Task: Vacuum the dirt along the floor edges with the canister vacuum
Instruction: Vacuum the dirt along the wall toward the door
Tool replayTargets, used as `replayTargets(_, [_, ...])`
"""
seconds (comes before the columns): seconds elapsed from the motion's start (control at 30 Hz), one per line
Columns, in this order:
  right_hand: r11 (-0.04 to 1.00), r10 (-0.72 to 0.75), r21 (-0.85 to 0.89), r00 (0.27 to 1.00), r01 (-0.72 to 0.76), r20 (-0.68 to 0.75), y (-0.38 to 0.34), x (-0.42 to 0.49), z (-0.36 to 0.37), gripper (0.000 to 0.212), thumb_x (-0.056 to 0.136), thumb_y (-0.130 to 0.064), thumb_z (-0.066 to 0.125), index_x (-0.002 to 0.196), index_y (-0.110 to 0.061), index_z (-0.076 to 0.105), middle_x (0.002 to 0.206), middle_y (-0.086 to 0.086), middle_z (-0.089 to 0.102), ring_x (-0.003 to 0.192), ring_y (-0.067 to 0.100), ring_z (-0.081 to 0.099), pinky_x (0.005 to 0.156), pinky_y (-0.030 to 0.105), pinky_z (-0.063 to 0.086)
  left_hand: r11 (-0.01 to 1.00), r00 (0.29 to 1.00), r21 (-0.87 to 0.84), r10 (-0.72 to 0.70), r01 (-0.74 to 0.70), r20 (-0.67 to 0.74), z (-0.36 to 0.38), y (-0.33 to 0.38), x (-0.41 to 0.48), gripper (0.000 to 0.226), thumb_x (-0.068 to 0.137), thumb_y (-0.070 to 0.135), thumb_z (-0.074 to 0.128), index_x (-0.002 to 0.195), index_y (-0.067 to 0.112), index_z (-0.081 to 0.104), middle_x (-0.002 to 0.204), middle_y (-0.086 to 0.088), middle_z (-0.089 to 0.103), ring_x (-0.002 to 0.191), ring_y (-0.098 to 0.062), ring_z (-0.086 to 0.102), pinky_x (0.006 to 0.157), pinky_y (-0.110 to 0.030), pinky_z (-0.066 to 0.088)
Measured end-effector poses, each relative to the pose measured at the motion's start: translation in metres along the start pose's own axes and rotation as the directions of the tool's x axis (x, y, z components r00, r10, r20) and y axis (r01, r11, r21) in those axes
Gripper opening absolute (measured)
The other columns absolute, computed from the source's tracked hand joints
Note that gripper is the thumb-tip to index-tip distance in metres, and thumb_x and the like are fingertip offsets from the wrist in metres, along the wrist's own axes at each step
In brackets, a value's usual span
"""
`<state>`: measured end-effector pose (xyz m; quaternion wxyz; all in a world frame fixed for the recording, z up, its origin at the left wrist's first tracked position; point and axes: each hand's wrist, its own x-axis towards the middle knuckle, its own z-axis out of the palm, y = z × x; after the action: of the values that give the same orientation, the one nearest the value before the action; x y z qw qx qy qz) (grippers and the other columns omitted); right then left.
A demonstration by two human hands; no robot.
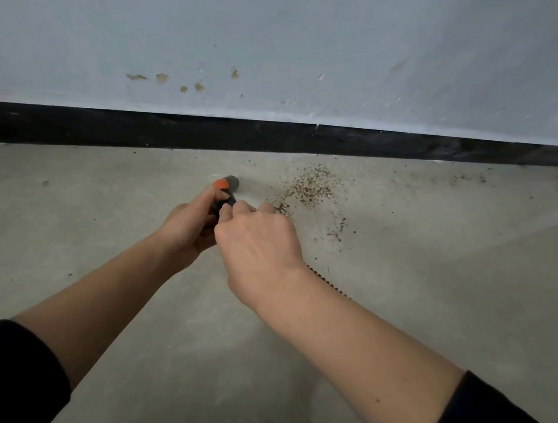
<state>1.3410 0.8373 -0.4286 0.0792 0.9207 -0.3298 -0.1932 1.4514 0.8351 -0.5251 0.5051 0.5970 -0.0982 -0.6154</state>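
My left hand (189, 226) and right hand (257, 243) grip the vacuum nozzle (229, 185), fingers curled round it. Dirt (310, 188) lies just beside it.

Hose (330, 283) — mostly behind right forearm (360, 338)

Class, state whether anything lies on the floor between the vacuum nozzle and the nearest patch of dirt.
Nothing visible does: only bare floor separates the nozzle from the dirt on its right, near the baseboard.
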Motion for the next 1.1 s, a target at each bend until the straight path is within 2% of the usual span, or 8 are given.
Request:
replayTargets(0.1, [1.0, -0.002, -0.004, 1.0, 0.002, 0.003, -0.001, 0.0, -0.001, 0.053, 0.089, -0.01, 0.056, 0.138, -0.001, 0.038, 0.123, 0.015, 0.048, 0.105, 0.036, 0.053, 0.076, 0.042, 0.055, 1.0, 1.0, 0.008, -0.005, 0.005, -0.011, -0.001, 0.0, -0.001, 0.025, 0.088, 0.035, 0.058, 0.083, 0.012, 0.063, 0.066, -0.002, 0.059, 0.058, -0.012, 0.057, 0.049, -0.022, 0.046])
replayTargets(0.23, [1.0, -0.028, 0.004, 1.0, 0.027, 0.003, -0.008, 0.005, -0.005, 0.055, 0.088, -0.011, 0.058, 0.138, -0.003, 0.038, 0.122, 0.015, 0.048, 0.103, 0.035, 0.053, 0.076, 0.042, 0.055, 1.0, 0.999, 0.027, 0.011, -0.009, -0.052, -0.012, 0.003, -0.003, 0.031, 0.089, 0.037, 0.057, 0.096, 0.009, 0.067, 0.077, -0.005, 0.064, 0.068, -0.015, 0.061, 0.057, -0.025, 0.047])
replayTargets(0.33, [0.998, -0.057, 0.028, 0.998, 0.058, -0.009, -0.017, 0.011, -0.008, 0.055, 0.088, -0.012, 0.058, 0.139, -0.004, 0.037, 0.122, 0.014, 0.047, 0.104, 0.034, 0.052, 0.075, 0.042, 0.055, 1.0, 0.995, 0.005, 0.02, -0.019, -0.103, -0.025, 0.008, -0.007, 0.033, 0.09, 0.035, 0.057, 0.102, 0.006, 0.067, 0.081, -0.006, 0.065, 0.067, -0.014, 0.062, 0.054, -0.023, 0.048])
replayTargets(0.4, [0.996, -0.073, 0.052, 0.997, 0.074, -0.026, -0.024, 0.016, -0.01, 0.057, 0.088, -0.012, 0.058, 0.14, -0.004, 0.036, 0.124, 0.013, 0.047, 0.106, 0.034, 0.051, 0.076, 0.042, 0.055, 0.999, 0.99, -0.021, 0.027, -0.03, -0.141, -0.035, 0.011, -0.01, 0.029, 0.089, 0.032, 0.057, 0.099, 0.006, 0.067, 0.074, -0.004, 0.064, 0.058, -0.011, 0.061, 0.046, -0.02, 0.047])
replayTargets(0.53, [0.992, -0.097, 0.08, 0.993, 0.102, -0.06, -0.036, 0.025, -0.011, 0.059, 0.088, -0.011, 0.059, 0.14, -0.004, 0.034, 0.123, 0.012, 0.047, 0.105, 0.033, 0.05, 0.076, 0.043, 0.054, 0.995, 0.979, -0.08, 0.048, -0.065, -0.198, -0.048, 0.017, -0.016, 0.02, 0.093, 0.024, 0.054, 0.081, 0.009, 0.059, 0.042, 0.007, 0.052, 0.036, -0.004, 0.05, 0.038, -0.016, 0.042])
replayTargets(0.63, [0.988, -0.109, 0.103, 0.991, 0.117, -0.08, -0.047, 0.034, -0.01, 0.06, 0.087, -0.01, 0.059, 0.14, -0.004, 0.033, 0.123, 0.011, 0.048, 0.105, 0.033, 0.05, 0.076, 0.043, 0.053, 0.995, 0.966, -0.068, 0.059, -0.078, -0.252, -0.061, 0.022, -0.018, 0.02, 0.093, 0.026, 0.055, 0.084, 0.009, 0.06, 0.042, 0.007, 0.052, 0.037, -0.004, 0.053, 0.04, -0.016, 0.044])
replayTargets(0.8, [0.983, -0.127, 0.119, 0.985, 0.141, -0.114, -0.06, 0.047, -0.011, 0.06, 0.087, -0.01, 0.058, 0.141, -0.005, 0.031, 0.125, 0.013, 0.049, 0.104, 0.033, 0.051, 0.076, 0.044, 0.052, 0.99, 0.943, -0.078, 0.084, -0.114, -0.321, -0.078, 0.026, -0.02, 0.021, 0.094, 0.025, 0.055, 0.077, 0.011, 0.055, 0.036, 0.01, 0.047, 0.033, -0.004, 0.049, 0.037, -0.014, 0.042])
replayTargets(1.1, [0.976, -0.152, 0.133, 0.978, 0.172, -0.145, -0.076, 0.07, -0.015, 0.066, 0.088, -0.012, 0.06, 0.144, -0.007, 0.026, 0.13, 0.013, 0.044, 0.11, 0.035, 0.047, 0.082, 0.046, 0.049, 0.99, 0.924, -0.063, 0.098, -0.13, -0.369, -0.107, 0.035, -0.01, 0.024, 0.092, 0.031, 0.056, 0.075, 0.014, 0.054, 0.038, 0.011, 0.047, 0.037, -0.003, 0.05, 0.049, -0.021, 0.044])
